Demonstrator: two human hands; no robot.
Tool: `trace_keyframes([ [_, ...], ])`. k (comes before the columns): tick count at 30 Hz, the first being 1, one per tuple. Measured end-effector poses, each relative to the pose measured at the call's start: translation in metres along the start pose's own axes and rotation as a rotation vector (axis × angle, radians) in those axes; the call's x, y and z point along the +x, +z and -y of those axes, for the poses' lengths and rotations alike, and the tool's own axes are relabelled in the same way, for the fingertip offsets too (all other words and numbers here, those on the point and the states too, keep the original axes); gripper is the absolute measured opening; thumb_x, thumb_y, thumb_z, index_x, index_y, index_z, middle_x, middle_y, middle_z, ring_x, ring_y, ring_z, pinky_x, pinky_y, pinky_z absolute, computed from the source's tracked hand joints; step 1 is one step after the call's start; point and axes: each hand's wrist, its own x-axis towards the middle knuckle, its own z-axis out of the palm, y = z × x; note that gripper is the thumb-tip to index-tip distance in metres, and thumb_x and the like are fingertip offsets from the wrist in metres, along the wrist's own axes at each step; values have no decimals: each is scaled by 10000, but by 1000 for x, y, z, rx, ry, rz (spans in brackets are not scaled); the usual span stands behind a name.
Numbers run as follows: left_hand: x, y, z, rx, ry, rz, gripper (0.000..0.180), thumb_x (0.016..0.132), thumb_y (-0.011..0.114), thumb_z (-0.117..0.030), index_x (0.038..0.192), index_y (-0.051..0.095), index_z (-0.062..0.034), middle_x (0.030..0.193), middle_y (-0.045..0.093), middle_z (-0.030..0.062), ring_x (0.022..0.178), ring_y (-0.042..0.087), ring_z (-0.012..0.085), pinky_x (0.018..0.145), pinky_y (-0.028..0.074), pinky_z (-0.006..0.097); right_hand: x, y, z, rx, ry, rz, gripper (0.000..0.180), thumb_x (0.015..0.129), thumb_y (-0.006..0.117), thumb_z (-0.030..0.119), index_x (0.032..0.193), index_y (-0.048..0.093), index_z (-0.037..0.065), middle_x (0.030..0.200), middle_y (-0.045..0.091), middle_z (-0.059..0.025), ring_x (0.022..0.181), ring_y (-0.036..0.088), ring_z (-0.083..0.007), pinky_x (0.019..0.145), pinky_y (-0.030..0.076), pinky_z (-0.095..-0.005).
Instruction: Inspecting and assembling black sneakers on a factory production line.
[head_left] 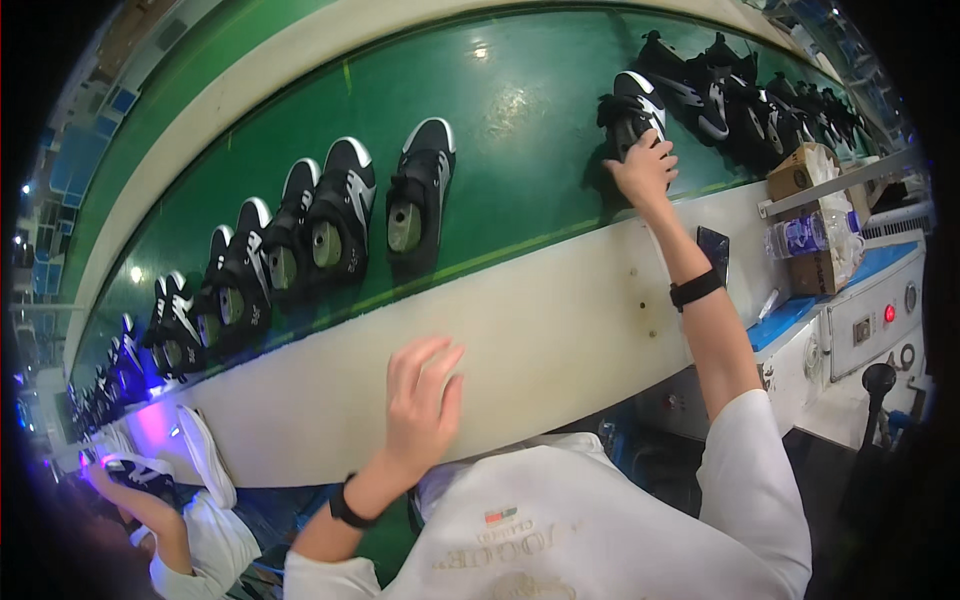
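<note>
My right hand (645,172) reaches far forward over the green belt to a black sneaker (640,98) with a white toe edge. Its fingers are spread at the heel end, the thumb out to the left; whether they touch the shoe is hard to tell. My left hand (420,400) hovers over the pale ledge (530,330), fingers loosely apart and nothing in them. Ahead of it on the belt stands a black sneaker (420,190) with a grey insole, beside another sneaker (340,210) of the same kind.
Several sneakers (240,265) line the green belt (500,130) leftward; more sneakers (750,105) cluster at the right. A dark phone-like slab (713,250) lies on the ledge. Right stand a carton (812,270), plastic bottle (800,234) and control box (875,320). A person (190,535) works at lower left.
</note>
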Motion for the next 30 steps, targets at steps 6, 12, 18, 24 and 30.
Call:
trace_keyframes([
  [6, -35, -7, 6, -69, -137, 24, 332, 807, 624, 72, 1126, 624, -21, 1129, 616, 169, 1054, 596, 342, 924, 476, 420, 24, -56, -36, 840, 243, 353, 521, 761, 764, 224, 1129, 573, -91, 1059, 674, -179, 984, 667, -282, 867, 524, -394],
  [12, 2, 14, -7, -254, -184, 198, 457, 927, 594, -82, 1361, 490, 15, 1383, 515, 238, 1274, 507, 388, 1053, 411, 417, -136, -103, -9, 1094, 93, 641, 559, 796, 753, 245, 1207, 568, -85, 1005, 688, -125, 856, 679, -206, 754, 540, -328],
  [18, -35, 27, 9, -376, -503, 94, 338, 957, 584, -160, 1188, 567, 87, 1110, 660, 181, 1014, 624, 227, 900, 486, 357, -311, -114, 0, 865, -443, 968, 432, 942, 600, 202, 1281, 511, -50, 947, 678, -217, 881, 678, -319, 802, 520, -390],
  [24, -38, -11, 36, -730, -671, 190, 471, 897, 582, -8, 1360, 512, 42, 1322, 576, 133, 1160, 571, 196, 982, 455, 319, -297, -69, 37, 1260, -509, 470, 346, 973, 527, 103, 1304, 541, 4, 1219, 607, -191, 1111, 598, -306, 960, 451, -392],
  [30, -45, 9, 68, -949, -744, -46, 415, 884, 605, -14, 1293, 557, 42, 1246, 614, 124, 1111, 609, 227, 950, 488, 337, -286, -55, 69, 1233, -909, 661, 384, 998, 492, 193, 1340, 519, 20, 1300, 539, -170, 1280, 464, -301, 1160, 253, -443],
])
